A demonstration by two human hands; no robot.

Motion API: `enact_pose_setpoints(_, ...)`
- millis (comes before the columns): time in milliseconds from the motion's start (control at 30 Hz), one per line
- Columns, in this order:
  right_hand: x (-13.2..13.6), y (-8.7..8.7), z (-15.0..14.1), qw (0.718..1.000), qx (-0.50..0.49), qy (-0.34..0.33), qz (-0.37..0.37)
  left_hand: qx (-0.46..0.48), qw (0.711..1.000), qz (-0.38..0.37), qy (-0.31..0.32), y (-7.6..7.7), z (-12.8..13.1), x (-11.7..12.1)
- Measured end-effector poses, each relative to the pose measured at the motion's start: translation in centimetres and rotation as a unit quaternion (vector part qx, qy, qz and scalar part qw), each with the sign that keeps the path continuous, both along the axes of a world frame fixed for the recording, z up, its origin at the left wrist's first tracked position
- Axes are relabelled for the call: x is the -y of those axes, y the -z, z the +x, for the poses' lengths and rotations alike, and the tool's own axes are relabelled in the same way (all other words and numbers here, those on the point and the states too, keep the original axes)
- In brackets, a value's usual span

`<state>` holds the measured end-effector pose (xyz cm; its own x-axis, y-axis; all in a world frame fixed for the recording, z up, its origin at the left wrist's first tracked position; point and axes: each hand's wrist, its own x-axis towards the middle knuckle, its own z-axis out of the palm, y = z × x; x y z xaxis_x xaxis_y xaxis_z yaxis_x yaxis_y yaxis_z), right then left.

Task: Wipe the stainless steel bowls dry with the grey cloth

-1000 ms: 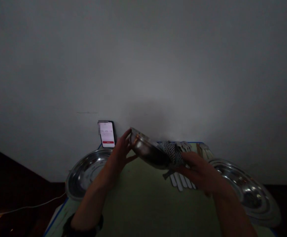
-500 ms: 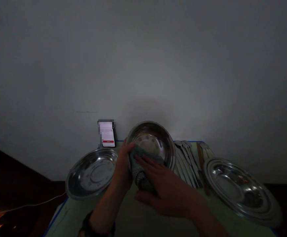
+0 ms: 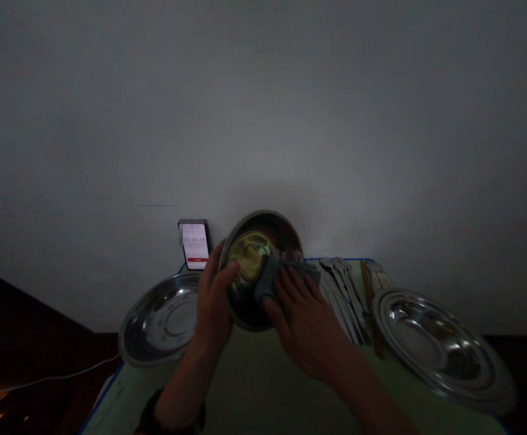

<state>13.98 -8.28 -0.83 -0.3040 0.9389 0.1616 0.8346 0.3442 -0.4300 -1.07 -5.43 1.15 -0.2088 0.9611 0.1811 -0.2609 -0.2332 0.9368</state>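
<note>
Worktop (image 3: pixel 263 386): wide-rimmed metal dish (image 3: pixel 420 344) at the right edge; metal basin (image 3: pixel 173 320) at the left; tilted stainless-steel bowl (image 3: pixel 249 257) above the far edge, clamped by the left hand (image 3: pixel 213 297); right hand (image 3: pixel 306 323), fingers apart, against cloth (image 3: pixel 269 275) inside.

Phone display's (image 3: pixel 195 244) top edge pixelated

A shiny metal bowl (image 3: pixel 263 220), seemingly tilted, with a grayish cloth (image 3: pixel 268 278) inside.

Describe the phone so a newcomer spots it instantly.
Find the grey wall behind the green table. The phone stands at the table's far edge, beyond the left metal basin. Only it has a lit screen, pale with a red bar.
</note>
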Motion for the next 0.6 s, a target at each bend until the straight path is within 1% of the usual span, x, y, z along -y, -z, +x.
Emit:
enact_pose_setpoints(100, -0.8, 0.9, 0.0, 0.996, 0.019, 0.057, 0.067, 0.032, 0.998, -0.015, 0.043, 0.2, 0.7, 0.4)
enact_pose_setpoints(167, -1.3, 1.0, 0.4, 0.991, 0.023, 0.080, 0.100, 0.050, 0.996, -0.033, 0.071, 0.3, 1.1, 0.7)
enact_pose_setpoints(233, -1.6, 0.7, 0.8, 0.990, 0.019, 0.083, 0.112, 0.057, 0.993, -0.048, 0.090, 0.4, 1.5, 0.8)
enact_pose_setpoints(300, -1.8, 0.3, 1.2, 0.993, 0.003, 0.064, 0.100, 0.070, 0.988, -0.064, 0.120, 0.6, 1.9, 0.9)
enact_pose_setpoints(400, -1.8, 0.1, 1.2, 0.997, -0.050, 0.012, 0.052, 0.108, 0.977, -0.093, 0.158, 1.1, 2.6, 1.0)
enact_pose_setpoints(500, -1.5, 0.0, 0.7, 0.993, -0.109, -0.037, 0.002, 0.113, 0.977, -0.084, 0.158, 1.5, 3.2, 1.0)
enact_pose_setpoints(567, -1.1, -0.3, 0.3, 0.986, -0.146, -0.081, -0.033, 0.109, 0.977, -0.079, 0.164, 1.5, 3.4, 1.0)
enact_pose_setpoints(600, -0.8, -0.5, 0.1, 0.979, -0.164, -0.108, -0.051, 0.104, 0.978, -0.084, 0.158, 1.3, 3.3, 1.0)
